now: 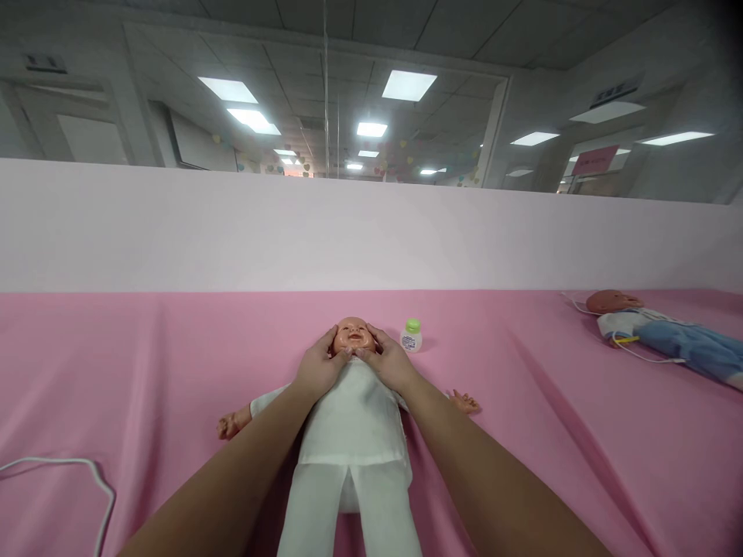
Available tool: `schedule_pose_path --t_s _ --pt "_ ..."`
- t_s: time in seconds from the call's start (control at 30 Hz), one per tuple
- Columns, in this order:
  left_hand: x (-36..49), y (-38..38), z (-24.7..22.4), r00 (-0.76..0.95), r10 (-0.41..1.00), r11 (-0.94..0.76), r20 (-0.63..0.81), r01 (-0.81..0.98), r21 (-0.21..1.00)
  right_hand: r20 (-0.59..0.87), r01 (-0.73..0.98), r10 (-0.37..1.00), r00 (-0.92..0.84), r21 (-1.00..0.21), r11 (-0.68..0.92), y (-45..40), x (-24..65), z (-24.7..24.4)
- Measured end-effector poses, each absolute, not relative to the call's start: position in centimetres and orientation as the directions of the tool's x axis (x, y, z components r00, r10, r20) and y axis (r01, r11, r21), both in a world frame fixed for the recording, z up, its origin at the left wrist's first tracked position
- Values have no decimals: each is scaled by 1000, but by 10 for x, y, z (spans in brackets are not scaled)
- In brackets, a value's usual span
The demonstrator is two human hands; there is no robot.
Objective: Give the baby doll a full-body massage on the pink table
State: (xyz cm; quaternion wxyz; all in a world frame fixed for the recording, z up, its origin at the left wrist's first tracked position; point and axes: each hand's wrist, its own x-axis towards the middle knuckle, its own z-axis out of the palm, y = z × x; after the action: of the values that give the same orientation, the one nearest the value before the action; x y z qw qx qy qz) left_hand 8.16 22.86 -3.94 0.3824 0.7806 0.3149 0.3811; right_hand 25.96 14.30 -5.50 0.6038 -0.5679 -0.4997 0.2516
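Note:
A baby doll [357,433] in a white top and white trousers lies on its back, head away from me, arms spread out to the sides. My left hand [321,367] is curved around one side of the doll's head, its thumb near the chin. On the opposite side, my right hand [390,362] cups the head in the same way, thumb by the chin. The doll's face shows between my hands; the back of its head is hidden. Just right of the head stands a small clear bottle [411,338] with a green cap.
A pink cloth [203,348] with folds covers the table, up against a white low wall [360,232] with glass above. Another doll [667,333] in blue and white, with thin tubes, lies at far right. A white cable [87,464] runs at lower left.

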Motion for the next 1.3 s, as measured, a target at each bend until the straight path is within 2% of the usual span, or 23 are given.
schedule_pose_path --t_s 0.3,0.53,0.73,0.9,1.1,1.3 --pt "83 233 -44 512 790 -479 336 175 860 338 288 878 339 -926 245 146 265 -60" --pt "83 234 -44 514 789 -481 335 179 858 296 210 886 358 -950 233 150 267 -61" --pt "82 228 -36 538 784 -462 311 169 871 309 273 873 377 -938 214 143 261 -55" --pt "81 225 -34 520 796 -469 310 207 858 339 252 870 358 -932 259 142 260 -54" --pt "81 229 -40 530 786 -454 319 144 879 328 284 882 337 -929 237 142 263 -55" --pt "81 231 -43 521 789 -467 325 165 869 328 275 889 320 -930 244 145 266 -58"
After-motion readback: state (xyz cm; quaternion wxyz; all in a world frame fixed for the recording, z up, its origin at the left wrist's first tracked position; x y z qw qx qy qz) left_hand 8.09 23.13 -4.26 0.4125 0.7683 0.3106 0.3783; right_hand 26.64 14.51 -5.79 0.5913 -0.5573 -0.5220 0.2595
